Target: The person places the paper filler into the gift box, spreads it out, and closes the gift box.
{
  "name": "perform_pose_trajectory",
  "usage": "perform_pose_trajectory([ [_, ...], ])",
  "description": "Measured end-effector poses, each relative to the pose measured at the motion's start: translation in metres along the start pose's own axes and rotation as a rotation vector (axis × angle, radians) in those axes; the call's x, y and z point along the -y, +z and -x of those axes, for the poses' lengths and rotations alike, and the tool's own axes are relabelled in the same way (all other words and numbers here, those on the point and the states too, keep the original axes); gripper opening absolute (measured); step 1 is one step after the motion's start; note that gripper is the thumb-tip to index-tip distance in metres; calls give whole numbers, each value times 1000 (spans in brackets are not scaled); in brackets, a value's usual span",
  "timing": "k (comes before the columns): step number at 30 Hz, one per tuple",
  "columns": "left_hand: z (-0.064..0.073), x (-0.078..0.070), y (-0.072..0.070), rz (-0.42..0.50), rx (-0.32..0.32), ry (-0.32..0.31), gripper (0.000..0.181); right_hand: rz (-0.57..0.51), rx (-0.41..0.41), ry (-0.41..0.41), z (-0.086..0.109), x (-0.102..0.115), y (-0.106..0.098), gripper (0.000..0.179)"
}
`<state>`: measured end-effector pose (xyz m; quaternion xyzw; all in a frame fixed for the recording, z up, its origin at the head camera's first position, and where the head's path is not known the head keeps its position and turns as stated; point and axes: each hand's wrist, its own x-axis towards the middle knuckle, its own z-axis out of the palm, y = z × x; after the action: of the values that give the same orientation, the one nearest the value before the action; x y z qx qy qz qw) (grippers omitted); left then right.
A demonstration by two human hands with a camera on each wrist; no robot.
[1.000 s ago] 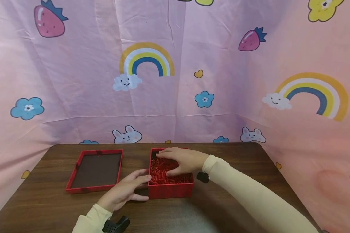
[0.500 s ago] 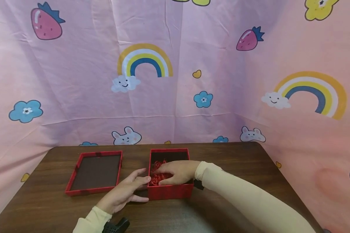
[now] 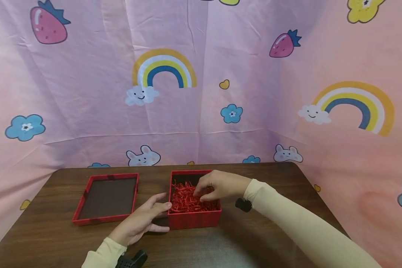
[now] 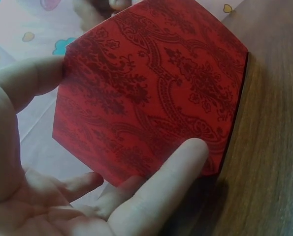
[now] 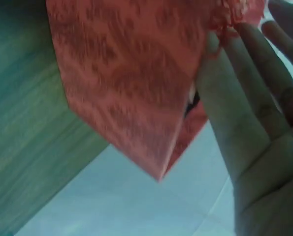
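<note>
A red patterned box (image 3: 195, 220) stands uncovered on the table, with red shredded paper (image 3: 184, 199) inside and part of its dark back wall showing. My left hand (image 3: 141, 220) rests against the box's left side, thumb at the rim and fingers spread. In the left wrist view, fingertips touch the box wall (image 4: 151, 93). My right hand (image 3: 222, 186) is over the right part of the box, fingers bent down with the thumb and pinching at the shreds. Red strands (image 5: 230, 17) lie at its fingertips in the right wrist view.
The red-rimmed lid (image 3: 76, 219), dark inside, lies upturned on the wooden table (image 3: 254, 238), left of the box. A printed cloth (image 3: 174, 115) hangs behind the table and along the right side.
My right hand pressed down into the box's front, then rose and shifted right. The shredded paper, bunched at the front before, now spreads higher and looser. My left hand keeps its place.
</note>
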<state>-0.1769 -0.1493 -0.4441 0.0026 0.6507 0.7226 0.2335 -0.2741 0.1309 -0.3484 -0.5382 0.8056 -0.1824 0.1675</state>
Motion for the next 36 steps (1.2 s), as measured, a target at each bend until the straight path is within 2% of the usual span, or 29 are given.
perform_pose_trajectory([
  [6, 1, -2, 1, 2, -2, 11, 80, 41, 95, -2, -11, -2, 12, 13],
  [13, 0, -2, 2, 2, 33, 12, 79, 94, 162, 49, -23, -1, 26, 24],
  [17, 1, -1, 0, -1, 41, 19, 79, 77, 159, 34, -21, -1, 26, 27],
  [22, 1, 0, -3, -5, 48, 15, 79, -25, 84, 62, -8, 0, 9, 29],
  [26, 1, 0, -5, -61, 32, 14, 79, -86, 4, 96, 6, -1, -2, 28],
  [31, 0, 1, -7, -133, 6, 36, 77, -126, -185, 185, 25, -7, -4, 26],
  [33, 0, 2, -7, -129, 6, 42, 77, -125, -266, 235, 33, -9, -4, 28],
  [36, 1, 1, -7, -118, 18, 62, 78, -142, -345, 314, 44, -13, -1, 36],
])
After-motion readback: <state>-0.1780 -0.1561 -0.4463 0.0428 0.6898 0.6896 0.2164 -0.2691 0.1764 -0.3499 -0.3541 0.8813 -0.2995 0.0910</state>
